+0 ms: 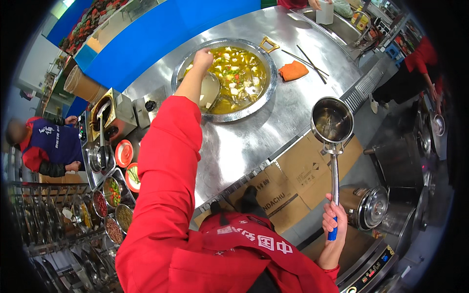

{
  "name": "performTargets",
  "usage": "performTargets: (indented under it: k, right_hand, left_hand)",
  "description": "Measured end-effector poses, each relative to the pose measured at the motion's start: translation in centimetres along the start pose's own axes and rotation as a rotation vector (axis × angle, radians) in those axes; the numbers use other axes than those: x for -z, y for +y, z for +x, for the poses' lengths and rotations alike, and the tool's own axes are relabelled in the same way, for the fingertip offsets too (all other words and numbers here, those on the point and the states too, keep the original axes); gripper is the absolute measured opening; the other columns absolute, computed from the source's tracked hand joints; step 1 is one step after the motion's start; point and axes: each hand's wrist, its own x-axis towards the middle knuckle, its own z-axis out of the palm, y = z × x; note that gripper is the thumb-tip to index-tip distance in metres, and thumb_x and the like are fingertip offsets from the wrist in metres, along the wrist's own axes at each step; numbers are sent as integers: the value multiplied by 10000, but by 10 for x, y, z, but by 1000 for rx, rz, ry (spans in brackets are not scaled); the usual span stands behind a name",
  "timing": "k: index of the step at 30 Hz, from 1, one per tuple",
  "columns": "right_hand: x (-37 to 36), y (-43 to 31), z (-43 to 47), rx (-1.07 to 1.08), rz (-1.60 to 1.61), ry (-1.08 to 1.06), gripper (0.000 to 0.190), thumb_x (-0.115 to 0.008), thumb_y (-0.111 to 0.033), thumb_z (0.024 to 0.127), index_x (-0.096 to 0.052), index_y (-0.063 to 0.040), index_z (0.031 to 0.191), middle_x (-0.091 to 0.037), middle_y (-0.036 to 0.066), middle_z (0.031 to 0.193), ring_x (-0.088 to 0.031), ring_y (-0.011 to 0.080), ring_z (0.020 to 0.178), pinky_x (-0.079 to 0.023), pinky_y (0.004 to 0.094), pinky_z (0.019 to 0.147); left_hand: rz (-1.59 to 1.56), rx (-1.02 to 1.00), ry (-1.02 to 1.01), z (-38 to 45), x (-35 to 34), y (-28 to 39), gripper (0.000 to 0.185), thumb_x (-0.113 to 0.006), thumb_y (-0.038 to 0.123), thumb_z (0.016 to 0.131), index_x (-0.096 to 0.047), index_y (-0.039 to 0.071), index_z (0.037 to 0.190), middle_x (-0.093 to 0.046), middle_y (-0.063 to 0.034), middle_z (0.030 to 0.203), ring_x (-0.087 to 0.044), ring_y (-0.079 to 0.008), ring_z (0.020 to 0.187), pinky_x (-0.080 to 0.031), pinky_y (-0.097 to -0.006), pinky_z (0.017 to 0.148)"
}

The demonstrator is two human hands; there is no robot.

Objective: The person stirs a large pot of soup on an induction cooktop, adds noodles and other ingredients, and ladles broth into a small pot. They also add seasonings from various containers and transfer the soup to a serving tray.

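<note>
My right hand (335,216) grips the blue-ended handle of a long-handled steel ladle pot (332,121). The pot is level off the table's near right edge, and some liquid shows inside it. Out over a large hammered-metal bowl (273,78) reaches my left hand (203,58), fingers curled; whether they hold anything cannot be seen. Yellowish soup (238,73) with white pieces and green and red bits fills the bowl. A shallow rounded metal utensil (209,91) lies in the soup, partly hidden by my left forearm.
An orange cloth (293,71) and black chopsticks (311,64) lie on the steel table (234,154), right of the bowl. Ingredient bowls (113,190) stand at left. Flattened cardboard (285,183) covers the floor. One person (51,143) is at left, another (406,73) at right; a sink (340,29) is behind.
</note>
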Motion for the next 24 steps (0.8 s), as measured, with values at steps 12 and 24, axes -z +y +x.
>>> performTargets:
  k: [12, 24]
  right_hand:
    - [-11, 37, -20, -59, 45, -292, 397, -255, -186, 966, -254, 57, 1280, -346, 47, 694, -325, 79, 391, -322, 207, 290]
    - [-69, 160, -54, -324, 257, -468, 415, -274, -178, 954, -233, 86, 1271, -360, 71, 700, -345, 98, 402, -336, 225, 297]
  left_hand:
    - [-500, -488, -149, -334, 93, -63, 278, -555, -45, 707, -568, 76, 958, -487, -82, 1002, -493, -231, 988, -432, -324, 840]
    - [-78, 165, 674, -571, 301, -298, 188, -513, -70, 771, -607, 45, 885, -565, -81, 918, -557, -205, 849, -457, -277, 706]
